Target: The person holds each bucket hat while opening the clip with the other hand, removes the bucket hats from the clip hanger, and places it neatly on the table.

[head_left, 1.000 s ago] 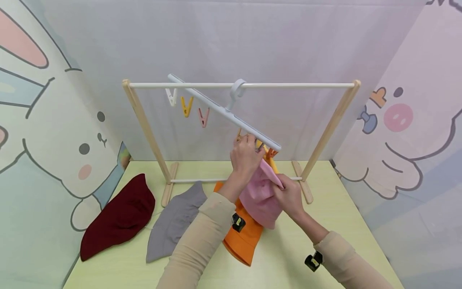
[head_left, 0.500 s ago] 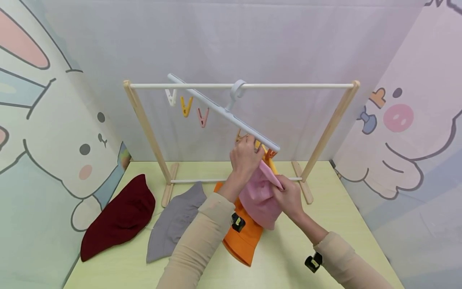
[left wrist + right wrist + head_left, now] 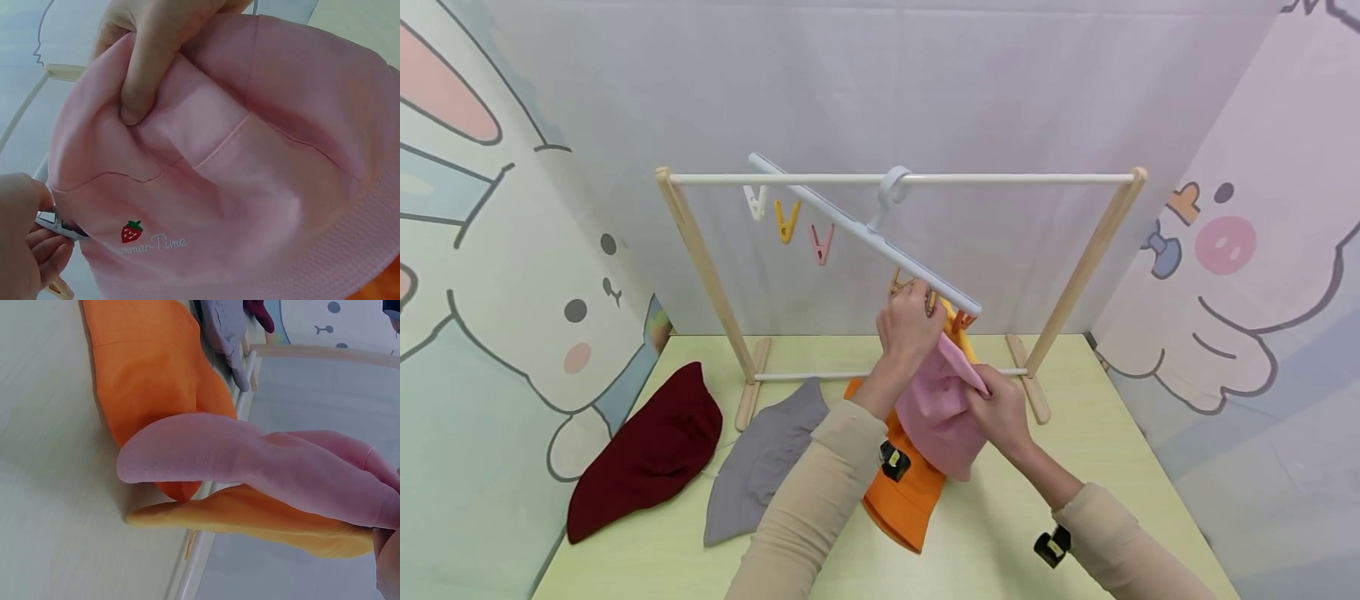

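- Soft pink woven-fabric bucket hat (image 3: pixel 936 417): located below the right half of the hanger, above the table, tilted and creased. The crown panels have seams; the brim carries close parallel stitching. A red embroidered strawberry (image 3: pixel 131 233) sits above white script lettering (image 3: pixel 164 244).
- Right hand (image 3: pixel 1002 410): grips a fold of the pink fabric, thumb pressed into the cloth.
- Left hand (image 3: pixel 910 327): pinches a light grey spring clip (image 3: pixel 61 226) at the edge of the pink hat; whether the clip bites the fabric cannot be told.
- Yellow fabric hat (image 3: pixel 281 520): hangs behind the pink hat, mostly covered by it; an orange clip (image 3: pixel 964 320) is at its top.
- Pale blue-grey smooth hanger (image 3: pixel 917 266): straight bar, set obliquely, hooked over the rack. Its left half bears a white clip (image 3: pixel 756 202), a yellow clip (image 3: pixel 787 222) and a pink clip (image 3: pixel 822 244), each V-shaped.
- Rack (image 3: pixel 1086 265): pale wooden uprights joined by slim white rods.
- Pale yellow-green table (image 3: pixel 1097 450): bears, left to right, a dark red bucket hat (image 3: pixel 651 454), a grey bucket hat (image 3: pixel 763 467) and an orange bucket hat (image 3: pixel 913 500), all limp fabric; the orange one lies partly behind the pink hat.
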Motion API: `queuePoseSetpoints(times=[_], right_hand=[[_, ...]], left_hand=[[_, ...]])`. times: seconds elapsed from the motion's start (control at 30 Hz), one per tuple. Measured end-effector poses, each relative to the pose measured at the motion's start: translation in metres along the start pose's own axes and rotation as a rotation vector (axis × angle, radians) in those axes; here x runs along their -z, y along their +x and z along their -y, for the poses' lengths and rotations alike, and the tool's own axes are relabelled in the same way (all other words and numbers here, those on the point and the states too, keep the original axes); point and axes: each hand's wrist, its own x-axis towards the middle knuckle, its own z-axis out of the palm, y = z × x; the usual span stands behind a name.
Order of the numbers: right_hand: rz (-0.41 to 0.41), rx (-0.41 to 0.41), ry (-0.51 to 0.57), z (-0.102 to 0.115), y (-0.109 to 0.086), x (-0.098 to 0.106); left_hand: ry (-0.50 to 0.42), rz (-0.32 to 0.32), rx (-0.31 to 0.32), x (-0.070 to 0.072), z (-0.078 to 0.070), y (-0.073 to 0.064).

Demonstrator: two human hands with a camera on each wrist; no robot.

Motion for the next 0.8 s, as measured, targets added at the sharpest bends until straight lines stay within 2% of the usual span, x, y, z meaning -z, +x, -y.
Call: queuePoseSetpoints(times=[0.23,0.5,0.8], right_hand=[[0.012,0.038,-0.022,-0.0026,-0.0015,0.002],[-0.011,0.081,-0.07,-0.0073,-0.0048,0.0038],[0.018,0.034,-0.051,-0.0098,-0.0076,0.0084]], left_hand=[[-0.053,-0.035,0.003,-0.0023,0.0003,-0.0008],[-0.109,-0.048,-0.003,-0.0007,-0.0017,-0.0011],[-0.126,-0.053,0.007,0.0028,-0.0036,0.0012]])
